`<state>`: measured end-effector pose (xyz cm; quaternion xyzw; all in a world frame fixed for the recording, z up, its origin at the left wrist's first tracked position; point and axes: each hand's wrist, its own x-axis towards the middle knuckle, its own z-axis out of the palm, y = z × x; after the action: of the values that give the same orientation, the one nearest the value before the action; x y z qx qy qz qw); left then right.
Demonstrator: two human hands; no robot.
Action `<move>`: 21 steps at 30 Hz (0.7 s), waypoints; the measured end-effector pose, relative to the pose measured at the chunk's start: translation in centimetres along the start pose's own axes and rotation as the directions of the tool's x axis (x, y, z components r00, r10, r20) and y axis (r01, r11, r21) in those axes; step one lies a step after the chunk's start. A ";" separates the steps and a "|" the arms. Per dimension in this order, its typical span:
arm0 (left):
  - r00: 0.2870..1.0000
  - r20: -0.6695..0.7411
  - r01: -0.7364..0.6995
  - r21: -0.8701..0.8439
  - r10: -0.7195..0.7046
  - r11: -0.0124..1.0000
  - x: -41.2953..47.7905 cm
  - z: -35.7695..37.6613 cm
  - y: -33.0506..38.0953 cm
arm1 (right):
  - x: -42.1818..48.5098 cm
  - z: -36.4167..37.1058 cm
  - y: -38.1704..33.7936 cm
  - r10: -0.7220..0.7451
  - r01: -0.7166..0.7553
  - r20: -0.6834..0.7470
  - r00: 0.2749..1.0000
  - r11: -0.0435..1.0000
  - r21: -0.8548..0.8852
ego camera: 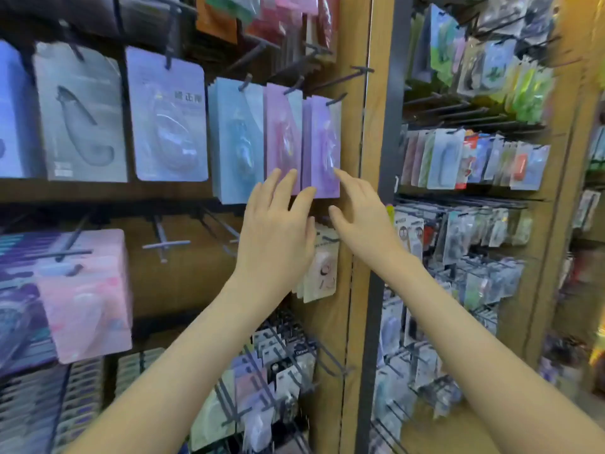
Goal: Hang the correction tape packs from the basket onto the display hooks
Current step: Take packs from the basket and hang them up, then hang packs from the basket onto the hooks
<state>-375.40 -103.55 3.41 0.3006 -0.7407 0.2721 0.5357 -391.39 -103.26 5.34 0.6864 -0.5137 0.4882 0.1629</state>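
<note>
Purple pack (322, 145) hangs on its hook (336, 99) just above both hands. Left hand (276, 231) and right hand (361, 217) are spread, holding nothing, fingertips at its lower edge. I'd just square it gently, no tugging.

Left grip (275, 231), right grip (363, 221), fingers straight

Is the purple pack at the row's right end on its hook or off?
On. The purple pack hangs from the hook, which passes through its top.
</note>
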 end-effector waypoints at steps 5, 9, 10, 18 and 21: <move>0.978 0.191 0.117 -0.180 -0.082 0.977 -8.3 2.4 4.6 | -10.1 1.0 2.0 -0.028 0.029 0.039 0.999 0.999 -0.027; 0.956 0.277 0.166 -0.235 -0.097 0.958 -14.6 3.6 8.4 | -17.2 1.0 5.0 0.011 -0.008 0.154 0.988 1.000 -0.024; 0.945 0.310 0.180 -0.237 -0.101 0.955 -16.0 4.1 9.4 | -18.8 0.9 5.9 0.025 -0.023 0.172 0.985 1.000 -0.015; 0.730 0.668 0.333 -0.161 -0.146 0.929 -30.3 12.8 20.1 | -36.0 1.0 17.4 0.203 -0.224 0.406 0.891 0.975 0.005; 0.536 0.813 0.443 -0.042 -0.227 0.896 -38.8 15.8 25.4 | -45.5 1.2 23.3 0.322 -0.366 0.568 0.757 0.930 -0.039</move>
<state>-394.56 -91.93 -40.14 0.4584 -0.8544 -0.0903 0.2274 -410.69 -89.05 -39.79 0.6992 -0.6373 0.3031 -0.1147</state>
